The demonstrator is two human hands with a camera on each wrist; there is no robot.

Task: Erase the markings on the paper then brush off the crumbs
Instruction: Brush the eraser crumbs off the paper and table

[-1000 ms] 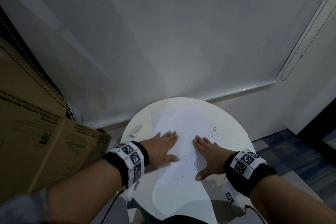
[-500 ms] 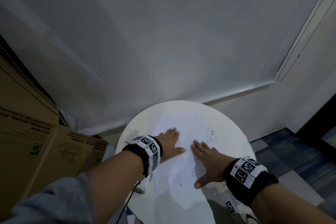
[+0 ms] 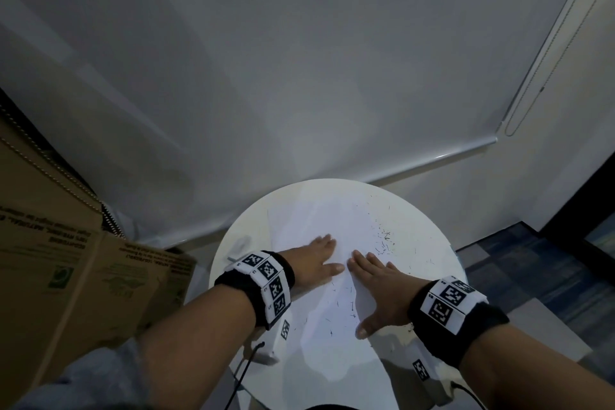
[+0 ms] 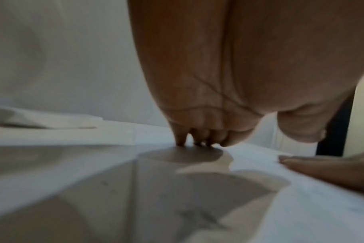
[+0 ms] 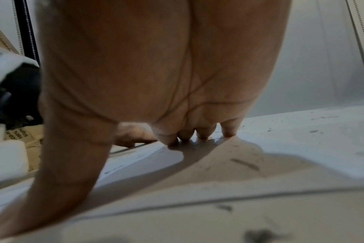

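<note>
Left hand (image 3: 316, 260) and right hand (image 3: 379, 289) lie flat, fingers (image 3: 361, 260) straight and holding nothing, on the paper (image 3: 319, 223); crumbs (image 3: 382, 241) scattered at 1 o'clock on the round counter (image 3: 429, 243).

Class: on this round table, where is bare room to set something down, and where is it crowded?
Free: the paper's far half beyond both hands. Crowded: crumbs right of the paper, left hand and right hand mid-sheet, eraser at the table's left edge.

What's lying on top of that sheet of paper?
Both hands lie flat on the paper: the left hand and the right hand, fingers spread. Dark eraser crumbs are scattered on it and onto the table. Whatever lies beneath the palms is hidden.
</note>
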